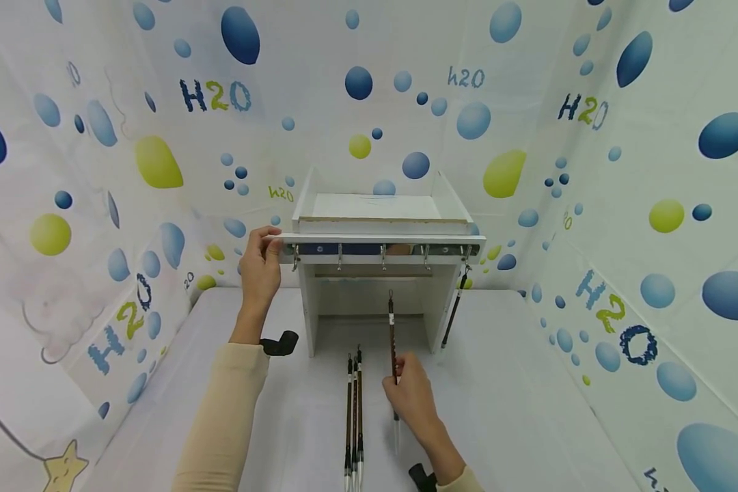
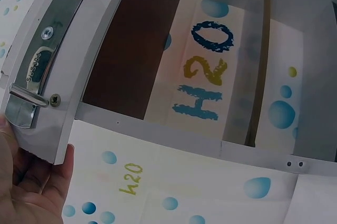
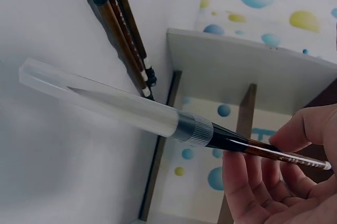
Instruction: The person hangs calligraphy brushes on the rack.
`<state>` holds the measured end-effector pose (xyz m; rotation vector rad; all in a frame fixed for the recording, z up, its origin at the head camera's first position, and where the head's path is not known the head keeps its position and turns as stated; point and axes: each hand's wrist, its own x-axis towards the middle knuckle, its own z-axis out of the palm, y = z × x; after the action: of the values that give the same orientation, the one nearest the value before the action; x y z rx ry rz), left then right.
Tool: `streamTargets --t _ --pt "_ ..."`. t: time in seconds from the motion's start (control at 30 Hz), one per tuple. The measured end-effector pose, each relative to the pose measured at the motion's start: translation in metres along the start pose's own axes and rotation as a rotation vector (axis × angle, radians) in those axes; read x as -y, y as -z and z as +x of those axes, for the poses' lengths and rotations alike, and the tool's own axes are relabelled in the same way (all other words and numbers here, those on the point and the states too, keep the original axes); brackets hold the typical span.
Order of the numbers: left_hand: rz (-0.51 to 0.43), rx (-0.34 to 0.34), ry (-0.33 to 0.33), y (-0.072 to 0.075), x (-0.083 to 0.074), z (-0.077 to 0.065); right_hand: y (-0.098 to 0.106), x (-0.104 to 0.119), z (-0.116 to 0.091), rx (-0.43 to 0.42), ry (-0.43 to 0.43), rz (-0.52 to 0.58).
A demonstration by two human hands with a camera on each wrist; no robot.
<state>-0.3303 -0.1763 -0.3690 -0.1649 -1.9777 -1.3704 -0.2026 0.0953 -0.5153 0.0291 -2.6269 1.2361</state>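
My left hand (image 1: 261, 270) grips the left end of a white board with a metal hook rail (image 1: 361, 249) along the front of a white rack (image 1: 310, 301). The left wrist view has its fingers behind the board's end. In my right hand (image 1: 413, 396) I hold a calligraphy brush (image 1: 391, 331), loop end up, in front of the rack's opening. Its bristles sit inside a clear plastic cap (image 3: 126, 108), which points down toward the table. Another brush (image 1: 454, 314) hangs from the rightmost hook. On the table, three brushes (image 1: 354, 410) lie side by side, left of my right hand.
Several hooks (image 1: 383, 257) on the rail carry nothing. Above the rail the rack has an open-topped tray (image 1: 375, 205). A white cloth (image 1: 529, 410) covers the table, and printed sheets with blue and green drops (image 1: 415, 165) enclose it at the back and sides.
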Motion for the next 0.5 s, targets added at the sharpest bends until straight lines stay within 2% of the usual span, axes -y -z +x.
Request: streamTargets --t 0.33,0.5 --pt "-0.002 0.000 -0.004 0.001 -0.001 -0.001 0.011 0.002 0.006 -0.057 0.030 0.042" --pt "-0.010 0.002 -0.005 0.001 -0.001 -0.001 0.016 0.003 0.007 -0.121 0.072 0.060"
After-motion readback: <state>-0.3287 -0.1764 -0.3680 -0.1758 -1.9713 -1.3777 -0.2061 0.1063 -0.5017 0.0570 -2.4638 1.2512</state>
